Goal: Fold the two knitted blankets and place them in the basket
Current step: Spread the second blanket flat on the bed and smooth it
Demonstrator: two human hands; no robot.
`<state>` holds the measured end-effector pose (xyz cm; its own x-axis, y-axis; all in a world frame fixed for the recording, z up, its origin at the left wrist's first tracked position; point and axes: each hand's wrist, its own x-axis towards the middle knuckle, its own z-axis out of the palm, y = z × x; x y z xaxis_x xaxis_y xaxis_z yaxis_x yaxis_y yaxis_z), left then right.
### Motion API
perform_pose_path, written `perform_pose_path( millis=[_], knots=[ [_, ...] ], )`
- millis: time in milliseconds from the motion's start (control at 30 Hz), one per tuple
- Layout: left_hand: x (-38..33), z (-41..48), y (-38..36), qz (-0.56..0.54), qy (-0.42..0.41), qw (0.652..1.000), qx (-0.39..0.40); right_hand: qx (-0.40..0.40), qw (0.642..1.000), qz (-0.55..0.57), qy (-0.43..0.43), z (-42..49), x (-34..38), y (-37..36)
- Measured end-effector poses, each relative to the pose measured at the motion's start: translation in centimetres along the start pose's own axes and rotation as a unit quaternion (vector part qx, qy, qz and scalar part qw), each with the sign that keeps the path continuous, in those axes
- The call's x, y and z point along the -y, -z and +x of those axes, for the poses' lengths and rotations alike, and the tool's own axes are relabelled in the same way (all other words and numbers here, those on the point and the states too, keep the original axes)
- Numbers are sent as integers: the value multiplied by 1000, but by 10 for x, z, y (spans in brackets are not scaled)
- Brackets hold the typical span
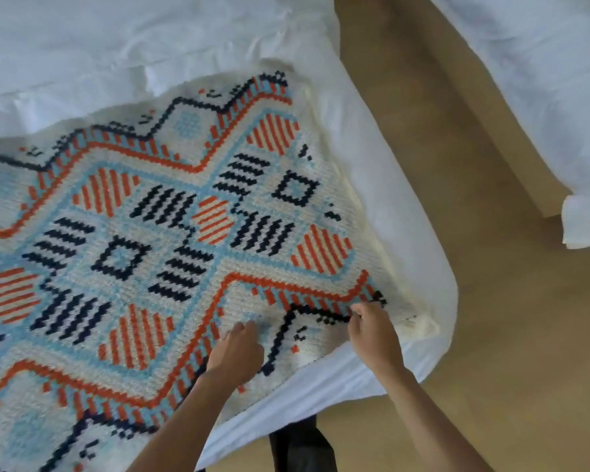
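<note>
A knitted blanket (171, 240) in cream, light blue, orange and navy lies spread flat over the corner of a white bed (116, 56). My left hand (237, 352) rests knuckles up on the blanket near its near edge, fingers curled onto the knit. My right hand (372, 330) pinches the blanket's edge close to its near right corner. Only one blanket shows, and no basket is in view.
The bed's white sheet hangs over the corner at the right (430, 260). A wooden floor (491, 335) runs beside the bed. A second white bed (542, 80) stands at the upper right. A dark object (300, 447) sits on the floor below the bed edge.
</note>
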<state>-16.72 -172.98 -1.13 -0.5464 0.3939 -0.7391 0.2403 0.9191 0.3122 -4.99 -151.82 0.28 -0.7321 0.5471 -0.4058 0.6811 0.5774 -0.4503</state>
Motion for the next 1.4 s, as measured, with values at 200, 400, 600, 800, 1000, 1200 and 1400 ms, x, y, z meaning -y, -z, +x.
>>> perform_pose_path(
  millis=[200, 400, 600, 800, 1000, 1200, 1400],
  knots=[
    [-98, 26, -15, -34, -40, 998, -19, -45, 998, -50, -9, 27, -65, 40],
    [-142, 50, -21, -24, -63, 997, -36, 45, 994, -36, -95, 50, -96, 46],
    [-154, 57, -28, -10, -66, 997, -26, 27, 988, -128, -79, 51, -128, 59],
    [-168, 65, -31, -4, -64, 998, -20, 29, 995, -90, -42, 67, -131, 60],
    [-182, 73, -20, -24, -79, 996, -29, 20, 998, 10, -53, 73, -101, 44],
    [-203, 83, 14, -102, -78, 989, -67, -24, 996, 21, 79, 35, -49, 31],
    [-188, 81, 57, -127, -33, 981, -141, -51, 987, 36, 149, -13, 28, 8]
  ],
)
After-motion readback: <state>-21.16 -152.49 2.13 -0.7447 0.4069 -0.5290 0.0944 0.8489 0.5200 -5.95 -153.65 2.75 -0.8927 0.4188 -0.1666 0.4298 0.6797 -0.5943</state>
